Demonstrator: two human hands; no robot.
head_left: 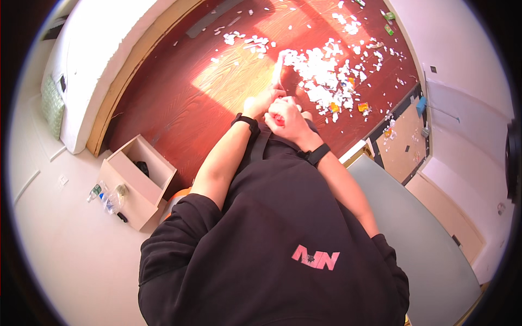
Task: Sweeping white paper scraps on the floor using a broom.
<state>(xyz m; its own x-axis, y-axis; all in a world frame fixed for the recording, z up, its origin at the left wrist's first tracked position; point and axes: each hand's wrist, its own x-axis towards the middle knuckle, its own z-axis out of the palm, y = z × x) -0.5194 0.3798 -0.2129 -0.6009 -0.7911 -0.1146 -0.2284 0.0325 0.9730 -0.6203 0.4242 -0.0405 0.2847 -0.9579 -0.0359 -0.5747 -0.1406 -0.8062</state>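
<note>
Pale strip (279,73) extends beyond left hand's (262,102) fingers (277,93); right hand (288,120) beside.

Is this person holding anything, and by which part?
Seemingly yes: a pale, long thing extends from the left hand, apparently gripped at its near end; its kind is unclear. Something red shows in the curled right hand; whether they join is hidden.

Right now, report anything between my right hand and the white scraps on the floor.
Nothing visible stands between your right hand and the white scraps; a pale, slender object is left of that path.
</note>
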